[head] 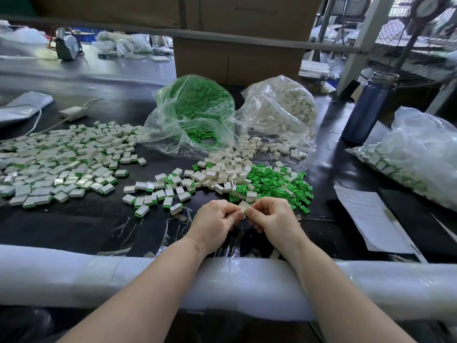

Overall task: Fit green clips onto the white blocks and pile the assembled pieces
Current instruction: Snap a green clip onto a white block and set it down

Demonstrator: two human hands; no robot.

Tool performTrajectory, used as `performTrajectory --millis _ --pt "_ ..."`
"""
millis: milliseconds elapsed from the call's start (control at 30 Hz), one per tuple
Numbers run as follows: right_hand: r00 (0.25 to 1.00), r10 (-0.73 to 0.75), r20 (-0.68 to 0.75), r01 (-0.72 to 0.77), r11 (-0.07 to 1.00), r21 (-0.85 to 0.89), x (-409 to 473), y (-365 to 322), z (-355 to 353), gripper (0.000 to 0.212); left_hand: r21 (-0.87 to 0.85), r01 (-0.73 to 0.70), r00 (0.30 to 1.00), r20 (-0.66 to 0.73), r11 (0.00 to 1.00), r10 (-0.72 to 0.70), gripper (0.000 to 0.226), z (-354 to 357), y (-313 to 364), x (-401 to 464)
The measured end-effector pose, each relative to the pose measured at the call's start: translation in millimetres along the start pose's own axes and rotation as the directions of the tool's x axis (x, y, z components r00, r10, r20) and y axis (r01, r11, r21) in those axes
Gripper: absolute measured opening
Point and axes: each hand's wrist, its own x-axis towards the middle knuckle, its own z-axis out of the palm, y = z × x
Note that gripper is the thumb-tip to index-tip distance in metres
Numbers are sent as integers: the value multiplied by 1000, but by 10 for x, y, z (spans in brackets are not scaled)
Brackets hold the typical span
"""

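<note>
My left hand (214,224) and my right hand (270,219) meet just above the black table, near its front edge. Between their fingertips sits a white block (243,206), pinched by my left hand. My right hand pinches a green clip (245,213) against the block's lower edge. Just beyond my hands lie loose green clips (274,180) and bare white blocks (223,173). A small group of assembled pieces (158,191) lies left of my hands. A big spread of assembled pieces (61,164) covers the left of the table.
An open bag of green clips (195,112) and an open bag of white blocks (282,112) stand behind the loose parts. A blue bottle (368,107), a bag of assembled pieces (415,159) and a paper sheet (368,216) are at right. A padded white rail (99,278) runs along the table front.
</note>
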Motion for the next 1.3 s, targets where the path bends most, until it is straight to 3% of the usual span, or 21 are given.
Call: performTrajectory --millis 300,500,667,833,1000,1133,1300 --pt "999 -6 48 8 998 -57 -17 2 -15 24 132 -112 993 41 985 108 14 0 20 -11" --pt "999 -19 -25 24 980 197 -21 -18 -12 17 -166 2 1000 11 986 0 13 -26 69 -17" --pt "999 -44 -33 51 965 259 -33 -36 -26 14 -277 52 999 3 959 -53 10 -26 102 -25" --pt "997 -73 18 65 956 285 -42 -44 -28 18 -256 63 998 13 965 -61 14 -35 111 -25" --pt "998 -52 30 41 957 289 -14 -1 -22 6 -319 18 1000 10 948 -15 10 -49 131 -23" --pt "984 -96 153 76 988 134 -2 -6 1 25 -302 -13 999 31 953 23 7 -55 127 -28" --pt "978 -89 191 59 986 157 7 8 -31 23 -293 -19 998 58 956 38 11 -63 140 -49"
